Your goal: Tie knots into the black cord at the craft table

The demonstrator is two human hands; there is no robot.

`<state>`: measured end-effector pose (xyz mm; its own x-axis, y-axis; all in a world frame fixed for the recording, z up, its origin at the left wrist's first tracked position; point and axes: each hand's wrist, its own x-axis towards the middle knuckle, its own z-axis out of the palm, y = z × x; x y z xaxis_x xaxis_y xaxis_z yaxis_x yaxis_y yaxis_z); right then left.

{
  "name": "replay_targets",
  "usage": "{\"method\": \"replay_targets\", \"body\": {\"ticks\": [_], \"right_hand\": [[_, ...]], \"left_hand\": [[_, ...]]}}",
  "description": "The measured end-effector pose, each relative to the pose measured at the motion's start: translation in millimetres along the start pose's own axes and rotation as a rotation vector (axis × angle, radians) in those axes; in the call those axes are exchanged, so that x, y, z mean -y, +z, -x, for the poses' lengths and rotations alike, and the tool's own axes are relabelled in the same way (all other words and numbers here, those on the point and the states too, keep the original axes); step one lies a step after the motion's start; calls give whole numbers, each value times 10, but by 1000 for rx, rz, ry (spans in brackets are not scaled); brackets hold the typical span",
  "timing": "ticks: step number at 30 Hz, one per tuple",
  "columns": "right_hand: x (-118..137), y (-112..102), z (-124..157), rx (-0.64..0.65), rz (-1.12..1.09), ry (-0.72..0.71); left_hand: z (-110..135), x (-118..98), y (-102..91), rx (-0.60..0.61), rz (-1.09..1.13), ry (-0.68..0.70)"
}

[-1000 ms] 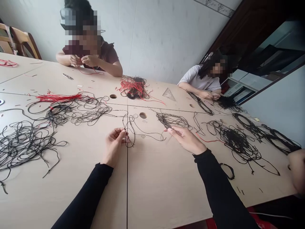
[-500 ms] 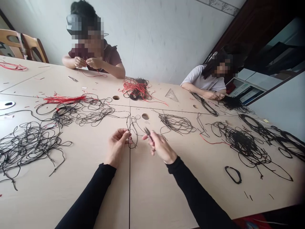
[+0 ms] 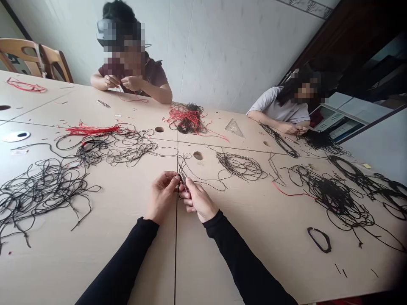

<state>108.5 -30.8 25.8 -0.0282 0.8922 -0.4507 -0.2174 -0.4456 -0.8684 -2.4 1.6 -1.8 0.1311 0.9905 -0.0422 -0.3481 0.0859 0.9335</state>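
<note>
Black, thin, string-like cord (image 3: 180, 166) is pinched btwn thumb & index of the bare left hand (image 3: 161, 195), fingers closed on it, just above the pale wood-look counter (image 3: 152, 267), near its dark seam. Bare right hand (image 3: 200, 201) is right beside it, fingers wrapped round a small dark metal snip- or plier-like tool (image 3: 183, 179), tip at the cord; can't tell if its blades are apart or touch the strand.

Handling, best guess: cord's v. light, soft & bendy, w/ a bit of spring judging by the loose curls. Not fragile; poss. slightly slick, can't tell from here. Prob. won't stay straight by itself, so take it in a tight fingertip pinch close to the tool tip, slack left free. One strand trails right, twd a loosely coiled bundle of fine black cord (image 3: 239, 166); could snag there. Tool looks stiff, fairly light; hold it low on the handles, fingers clear of the tip.
</note>
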Motion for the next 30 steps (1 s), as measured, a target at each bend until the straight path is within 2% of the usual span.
{"method": "replay_targets", "body": {"ticks": [7,12,19,30], "right_hand": [[-6,-46,-20,-12,-45,9],[-28,-61,-42,-12,-62,12],[-62,-54,-61,3,-89,-3],[-58,-22,-65,-8,-69,-39]], "left_hand": [[-49,130,-59,41,-180,104],[-47,141,-66,49,-257,137],[-23,71,-30,41,-237,123],[-38,108,-50,39,-160,83]]}}
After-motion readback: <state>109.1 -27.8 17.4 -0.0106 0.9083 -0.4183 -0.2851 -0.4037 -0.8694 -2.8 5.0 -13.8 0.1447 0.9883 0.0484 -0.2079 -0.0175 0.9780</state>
